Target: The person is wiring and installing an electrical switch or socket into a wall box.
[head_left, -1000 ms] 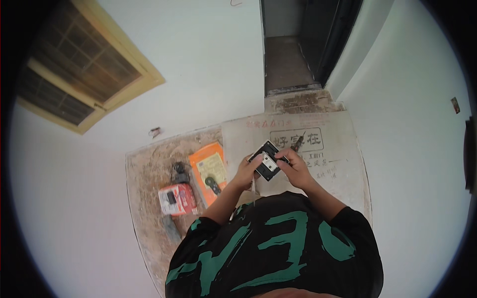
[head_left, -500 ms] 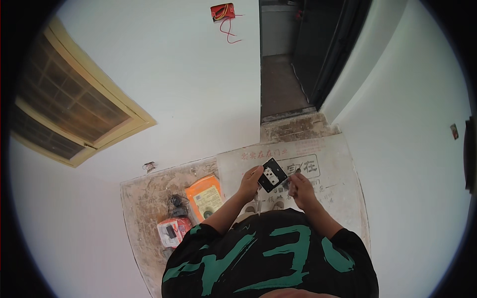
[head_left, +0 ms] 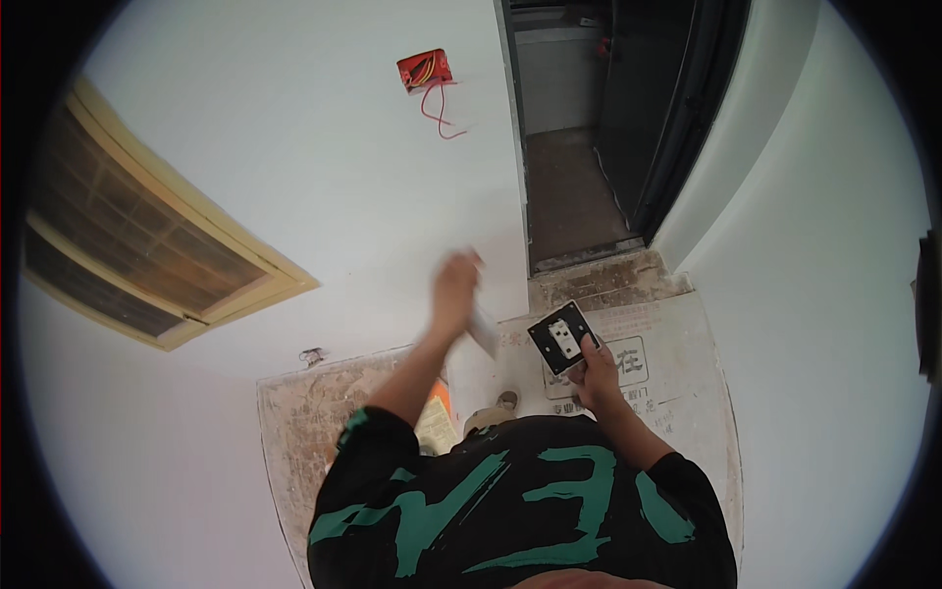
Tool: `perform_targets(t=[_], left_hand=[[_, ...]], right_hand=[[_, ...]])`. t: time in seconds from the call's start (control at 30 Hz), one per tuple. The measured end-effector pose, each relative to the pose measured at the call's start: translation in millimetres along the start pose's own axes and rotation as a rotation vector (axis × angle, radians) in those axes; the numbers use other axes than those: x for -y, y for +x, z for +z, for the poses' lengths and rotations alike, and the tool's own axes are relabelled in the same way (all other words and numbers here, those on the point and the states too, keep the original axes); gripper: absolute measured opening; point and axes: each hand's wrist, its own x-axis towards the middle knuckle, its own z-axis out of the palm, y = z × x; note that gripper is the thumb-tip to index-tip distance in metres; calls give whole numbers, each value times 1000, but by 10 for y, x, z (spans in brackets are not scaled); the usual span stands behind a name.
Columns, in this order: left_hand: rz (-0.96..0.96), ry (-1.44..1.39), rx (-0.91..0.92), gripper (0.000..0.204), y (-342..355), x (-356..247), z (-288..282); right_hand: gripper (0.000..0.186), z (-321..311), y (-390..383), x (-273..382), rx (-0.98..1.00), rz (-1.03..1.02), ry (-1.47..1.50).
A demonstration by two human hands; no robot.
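My right hand [head_left: 597, 375] holds a square wall switch or socket plate [head_left: 563, 338], thumb pressed on its edge. The plate's black back faces up, with a white module in its middle. My left hand [head_left: 454, 293] is raised in front of the white wall, smeared by motion, its fingers looking curled. A pale, blurred strip [head_left: 482, 332] shows just below that hand; its kind I cannot make out. Higher on the wall sits a red recessed wiring box [head_left: 410, 76] with yellow wires bunched inside. Loose red wires [head_left: 439, 122] dangle from it.
A doorway with a dark door [head_left: 653, 108] opens at the far right. On the left is a yellow-framed window [head_left: 211, 265]. Small wires [head_left: 311, 356] poke from the lower wall. A printed sheet [head_left: 677, 363] covers part of the stained floor; an orange package [head_left: 439, 412] lies beside my left arm.
The plate has passed from my left hand to my right. My left hand has moved up and left, toward the wall. The view has shifted, so the red box appears lower.
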Motion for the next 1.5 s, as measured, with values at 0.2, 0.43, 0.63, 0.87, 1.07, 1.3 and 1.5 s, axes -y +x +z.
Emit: perform_targets(t=[0.2,0.43,0.63,0.87,1.07,1.3,1.5], left_hand=[[119,-272,-408,35,1395,-1620,-506],[268,165,-102,26,1830,-1509,-727],[399,619,3,17,2007,-1375,-992],[549,889,-19,14,1983,-1484,-896],[595,962,-50,15,1961,-1536,-861],[619,1045,-50,16,1985,-1509,-868],[642,997,-55,17,1955,-1527,-834]], right_hand=[[15,-82,62,25,35,-101,29],[17,-118,176,40,58,-165,115],[16,62,182,121,22,-137,75],[15,21,243,14,87,-151,121],[14,28,238,-17,89,-147,122],[14,33,204,-16,40,-117,138],[14,-23,214,-73,47,-135,142]])
